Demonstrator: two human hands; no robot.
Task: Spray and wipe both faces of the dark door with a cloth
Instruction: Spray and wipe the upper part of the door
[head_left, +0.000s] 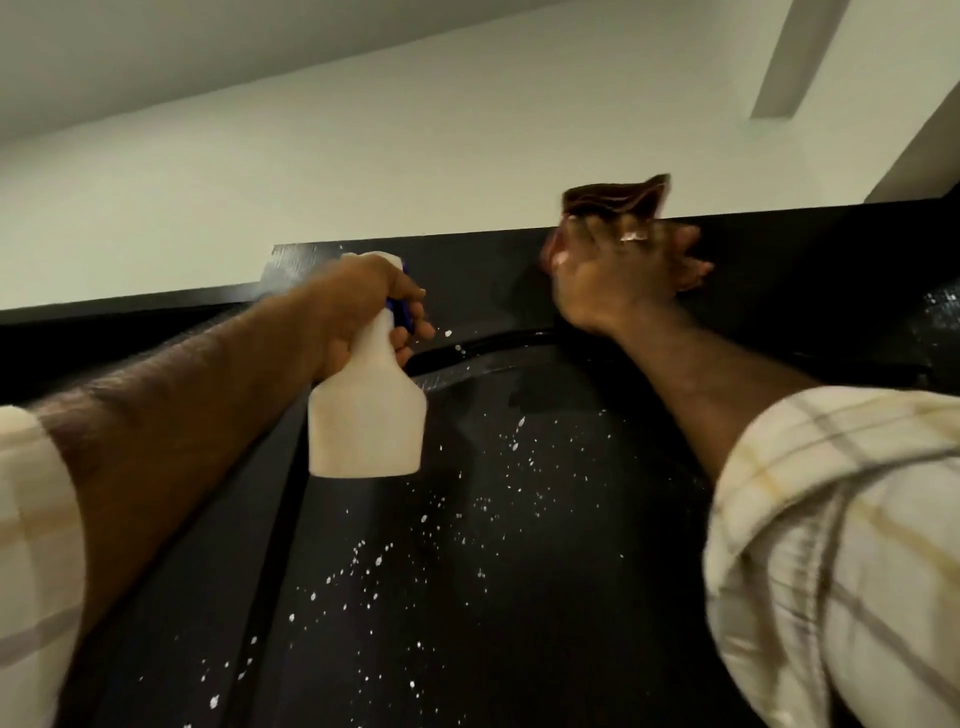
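The dark door (519, 545) fills the lower half of the head view, seen from below, its face speckled with white spray droplets. My left hand (374, 306) grips the neck of a white spray bottle (366, 415) with a blue trigger, held up in front of the door's upper left. My right hand (623, 275) presses a dark brown cloth (618, 197) against the door's top edge. The cloth sticks up above my fingers. Most of it is hidden behind the hand, which is blurred.
A white wall (363, 171) and ceiling rise above the door. A dark frame strip (130, 306) runs along the top left. A white ceiling fan blade (800, 57) shows at the upper right. Checked sleeves cover both forearms at the frame's edges.
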